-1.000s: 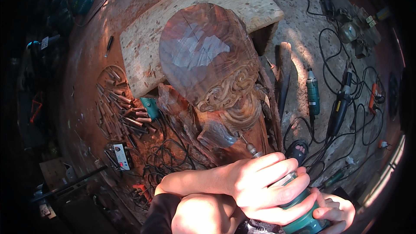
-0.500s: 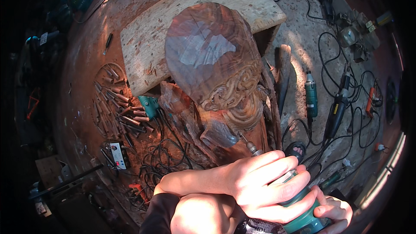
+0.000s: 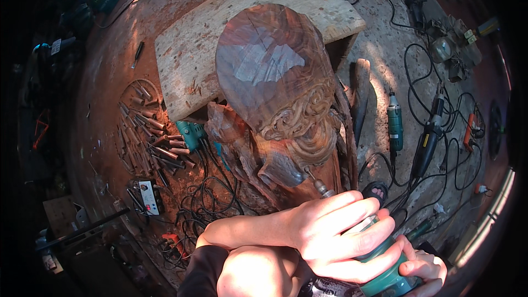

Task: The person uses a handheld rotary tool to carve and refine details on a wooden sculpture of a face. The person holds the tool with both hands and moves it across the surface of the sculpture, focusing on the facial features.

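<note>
My left hand (image 3: 338, 236) wraps over the front of a green die grinder (image 3: 383, 268), its forearm crossing from the left over my bent knee. My right hand (image 3: 426, 270) grips the rear of the same tool, at the lower right. The grinder's thin metal bit points up and left, its tip at or very near the lower part of a brown wood carving (image 3: 275, 71); whether they touch I cannot tell. The carving has a broad smooth rounded top and swirling curled relief below. It leans against a pale wooden board (image 3: 184, 71).
Several chisels (image 3: 157, 132) lie in sawdust at the left, near a green power tool (image 3: 191, 135) and a control box (image 3: 148, 197). Tangled black cables (image 3: 212, 198) run below. Another green grinder (image 3: 395, 124) and a black rotary tool (image 3: 428, 143) lie at the right.
The wood carving has shifted slightly to the right, turning a little. Both hands and the die grinder stay almost where they were.
</note>
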Tool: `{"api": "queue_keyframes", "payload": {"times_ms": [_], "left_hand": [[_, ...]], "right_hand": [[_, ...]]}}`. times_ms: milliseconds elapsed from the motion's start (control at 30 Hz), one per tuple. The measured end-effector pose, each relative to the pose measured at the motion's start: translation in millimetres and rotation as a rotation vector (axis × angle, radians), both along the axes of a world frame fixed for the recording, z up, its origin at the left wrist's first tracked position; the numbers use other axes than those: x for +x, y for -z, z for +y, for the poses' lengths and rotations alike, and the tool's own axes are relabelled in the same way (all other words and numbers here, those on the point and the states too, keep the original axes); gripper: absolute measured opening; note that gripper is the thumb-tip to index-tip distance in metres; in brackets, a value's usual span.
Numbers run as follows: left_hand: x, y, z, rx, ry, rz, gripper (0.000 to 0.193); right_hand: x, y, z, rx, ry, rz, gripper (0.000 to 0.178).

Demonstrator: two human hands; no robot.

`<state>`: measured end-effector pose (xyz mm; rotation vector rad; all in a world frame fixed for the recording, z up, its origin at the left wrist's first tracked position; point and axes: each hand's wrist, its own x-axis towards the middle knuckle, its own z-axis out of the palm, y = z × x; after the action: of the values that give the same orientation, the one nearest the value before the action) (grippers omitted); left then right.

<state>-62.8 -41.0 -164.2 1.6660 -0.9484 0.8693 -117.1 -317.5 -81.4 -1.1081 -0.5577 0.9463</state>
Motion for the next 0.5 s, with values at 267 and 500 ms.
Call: {"api": "queue_keyframes", "payload": {"times_ms": [267, 500], "left_hand": [[0, 4, -3, -0.007, 0.012, -0.02, 0.031], [-3, 3, 0, -0.007, 0.057, 0.005, 0.031]], "right_hand": [[9, -2, 2, -0.033, -0.072, -0.291, 0.087], [12, -15, 4, -0.097, -0.066, -0.408, 0.088]]}}
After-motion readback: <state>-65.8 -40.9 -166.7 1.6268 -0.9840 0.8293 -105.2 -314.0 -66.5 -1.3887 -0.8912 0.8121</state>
